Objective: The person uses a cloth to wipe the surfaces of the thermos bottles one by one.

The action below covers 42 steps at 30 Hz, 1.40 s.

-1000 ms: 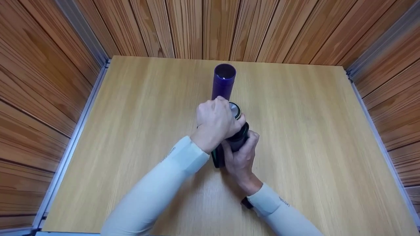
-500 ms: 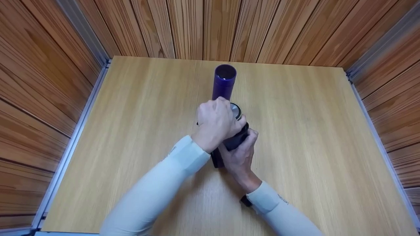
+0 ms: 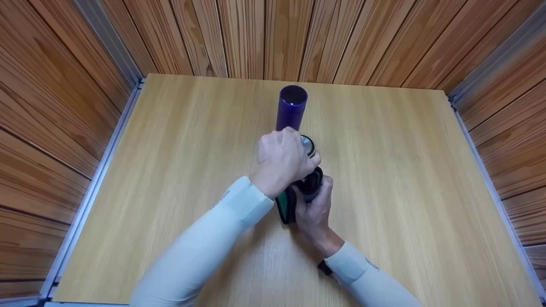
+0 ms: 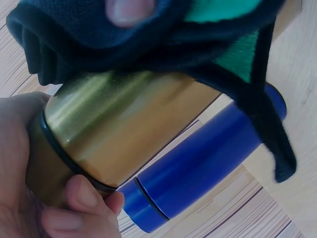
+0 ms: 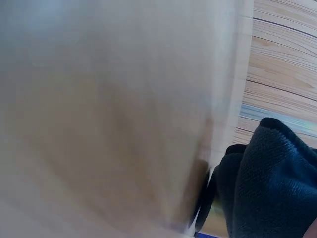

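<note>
My left hand (image 3: 283,155) grips a gold thermos bottle (image 4: 133,126) around its cap end, with fingertips below the black ring. In the head view that hand covers most of the bottle, and only its round silvery end (image 3: 308,145) shows. My right hand (image 3: 316,211) holds a dark cloth (image 4: 99,34) with black edging and a green side around the bottle's body. One right fingertip lies on the cloth in the left wrist view. The cloth's loose part (image 3: 286,207) hangs near the table. In the right wrist view, the cloth (image 5: 270,183) hides nearly all of the bottle.
A purple-blue thermos bottle (image 3: 291,108) stands upright just beyond my left hand. The light wooden table (image 3: 192,140) extends to both sides. Wood-plank walls (image 3: 281,38) enclose its back and sides, with grey metal rails (image 3: 102,170) along the edges.
The right hand and cloth have shifted slightly, lately down along the bottle towards me. More of the cloth's green side shows now. My left hand and the purple-blue bottle stay nearly in place.
</note>
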Tool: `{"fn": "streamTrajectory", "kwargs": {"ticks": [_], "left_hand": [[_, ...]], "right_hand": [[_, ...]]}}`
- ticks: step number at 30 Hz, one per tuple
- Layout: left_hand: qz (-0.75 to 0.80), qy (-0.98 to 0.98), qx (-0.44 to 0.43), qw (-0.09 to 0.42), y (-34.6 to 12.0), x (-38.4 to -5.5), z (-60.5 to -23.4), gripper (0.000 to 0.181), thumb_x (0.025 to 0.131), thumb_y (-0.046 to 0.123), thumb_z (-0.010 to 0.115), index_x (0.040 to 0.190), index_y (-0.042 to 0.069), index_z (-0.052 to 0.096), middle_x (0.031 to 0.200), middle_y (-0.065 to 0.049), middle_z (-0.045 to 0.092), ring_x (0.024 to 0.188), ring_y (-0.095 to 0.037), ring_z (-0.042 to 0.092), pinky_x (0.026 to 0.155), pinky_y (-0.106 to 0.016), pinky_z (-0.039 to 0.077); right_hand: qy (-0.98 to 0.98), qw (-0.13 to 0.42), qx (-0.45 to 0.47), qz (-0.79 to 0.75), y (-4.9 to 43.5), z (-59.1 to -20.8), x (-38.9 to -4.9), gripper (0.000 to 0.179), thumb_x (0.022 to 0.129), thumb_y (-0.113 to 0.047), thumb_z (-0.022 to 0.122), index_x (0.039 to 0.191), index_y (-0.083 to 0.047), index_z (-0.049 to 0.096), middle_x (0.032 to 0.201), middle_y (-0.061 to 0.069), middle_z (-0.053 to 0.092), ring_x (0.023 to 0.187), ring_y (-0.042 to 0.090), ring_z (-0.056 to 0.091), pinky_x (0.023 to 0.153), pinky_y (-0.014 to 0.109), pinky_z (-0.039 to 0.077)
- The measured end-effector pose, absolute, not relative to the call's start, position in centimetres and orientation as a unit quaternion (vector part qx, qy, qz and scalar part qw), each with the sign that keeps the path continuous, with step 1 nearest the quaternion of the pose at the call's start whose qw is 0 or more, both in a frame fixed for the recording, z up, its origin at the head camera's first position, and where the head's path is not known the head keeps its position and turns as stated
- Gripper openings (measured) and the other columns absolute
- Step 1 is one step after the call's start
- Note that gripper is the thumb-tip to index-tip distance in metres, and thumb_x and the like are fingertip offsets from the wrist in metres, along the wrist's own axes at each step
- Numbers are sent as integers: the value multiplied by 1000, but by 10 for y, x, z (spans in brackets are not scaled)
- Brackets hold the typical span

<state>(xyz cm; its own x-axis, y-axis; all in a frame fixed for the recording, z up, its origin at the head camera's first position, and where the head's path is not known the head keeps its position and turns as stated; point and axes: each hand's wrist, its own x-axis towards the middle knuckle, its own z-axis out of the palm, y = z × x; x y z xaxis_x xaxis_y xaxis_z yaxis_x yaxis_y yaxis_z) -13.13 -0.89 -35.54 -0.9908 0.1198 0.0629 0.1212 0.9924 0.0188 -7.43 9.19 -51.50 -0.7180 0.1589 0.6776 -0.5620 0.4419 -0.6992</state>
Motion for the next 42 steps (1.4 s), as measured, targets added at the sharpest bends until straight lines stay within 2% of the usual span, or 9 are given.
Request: {"fn": "streamTrajectory", "kwargs": {"ticks": [3, 13, 18, 23, 30, 37, 42], "left_hand": [[-9, -997, -66, 31, -8, -131, -356, 65, 87, 75, 51, 85, 11, 62, 65, 1, 60, 48, -15, 55, 43, -30, 47], [-3, -996, -74, 53, -7, -130, -356, 64, 88, 73, 51, 82, 11, 63, 66, 0, 60, 49, -16, 57, 43, -31, 48], [-6, -996, -75, 51, -7, -131, -355, 60, 88, 72, 52, 77, 14, 63, 65, 2, 60, 50, -15, 56, 43, -30, 47], [-17, -996, -67, 52, -8, -132, -355, 60, 87, 71, 54, 79, 13, 65, 67, 1, 62, 52, -16, 58, 45, -31, 49], [-17, -997, -60, 34, -11, -137, -354, 62, 87, 73, 52, 78, 14, 65, 67, 0, 63, 51, -17, 57, 45, -32, 48], [-25, -999, -48, 2, -13, -142, -350, 65, 87, 74, 51, 81, 12, 67, 68, -2, 63, 50, -18, 57, 44, -31, 47], [-23, -999, -49, 0, -15, -144, -350, 65, 88, 74, 49, 80, 12, 66, 68, -2, 62, 52, -17, 57, 44, -30, 45]], "right_hand": [[-766, 357, 111, 523, 92, -514, -74, 52, 84, 5, 79, 122, 8, 44, 117, 17, 58, 108, 26, 59, 95, 33, 48], [-760, 378, 41, 526, 76, -500, -79, 63, 81, -13, 86, 122, 5, 41, 117, 19, 54, 106, 28, 57, 89, 41, 46], [-776, 371, 32, 509, 74, -505, -82, 72, 78, -15, 89, 125, 1, 38, 120, 19, 52, 109, 28, 57, 88, 44, 49], [-788, 358, 39, 499, 77, -512, -81, 75, 75, -19, 91, 123, 0, 37, 118, 19, 52, 105, 28, 58, 87, 45, 48], [-784, 339, 68, 515, 80, -515, -78, 70, 79, -19, 90, 124, -1, 39, 120, 17, 55, 107, 27, 59, 90, 44, 48], [-773, 344, 118, 520, 84, -519, -75, 59, 81, -5, 87, 119, 2, 42, 117, 17, 58, 108, 26, 60, 93, 38, 48], [-781, 321, 95, 528, 88, -516, -73, 58, 84, -13, 85, 121, 1, 43, 119, 13, 59, 109, 23, 60, 95, 36, 48]]}}
